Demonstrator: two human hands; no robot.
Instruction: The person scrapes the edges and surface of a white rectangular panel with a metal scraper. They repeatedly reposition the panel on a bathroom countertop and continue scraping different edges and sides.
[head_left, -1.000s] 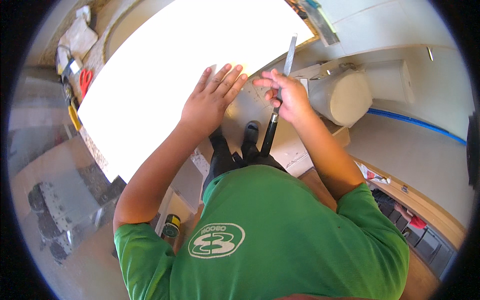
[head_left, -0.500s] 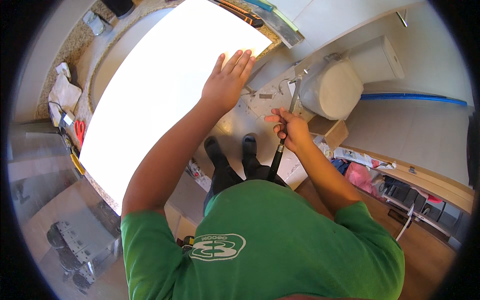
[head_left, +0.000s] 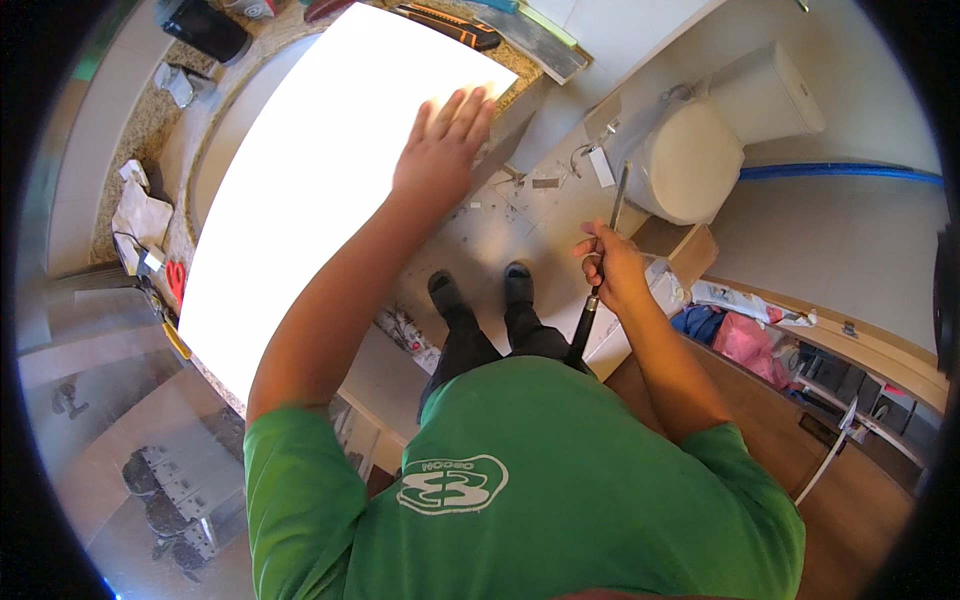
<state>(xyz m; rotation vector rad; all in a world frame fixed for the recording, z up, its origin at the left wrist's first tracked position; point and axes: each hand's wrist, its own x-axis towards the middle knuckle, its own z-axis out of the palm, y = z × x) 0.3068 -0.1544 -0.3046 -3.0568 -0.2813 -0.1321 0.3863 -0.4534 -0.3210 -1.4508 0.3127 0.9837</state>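
A large bright white board (head_left: 310, 170) lies across the countertop and covers much of the oval sink. Flat on its right edge rests my left hand (head_left: 440, 150), with the fingers stretched out. Over the floor to the right, my right hand (head_left: 617, 270) is closed around the blade of a long, slim metal file (head_left: 622, 195). Its black handle points back toward my waist, and its tip points toward the toilet.
Red scissors (head_left: 176, 280) and a white cloth (head_left: 142, 215) lie left of the board. An orange-and-black cutter (head_left: 450, 25) lies at its far edge. The toilet (head_left: 695, 160) stands at the right. Debris dots the floor. An open drawer (head_left: 790, 340) holds bags and tools.
My right hand has moved slightly right and nearer with the file, whose tip has drawn back. My left hand has shifted slightly left along the board. The whole view has also shifted a little.
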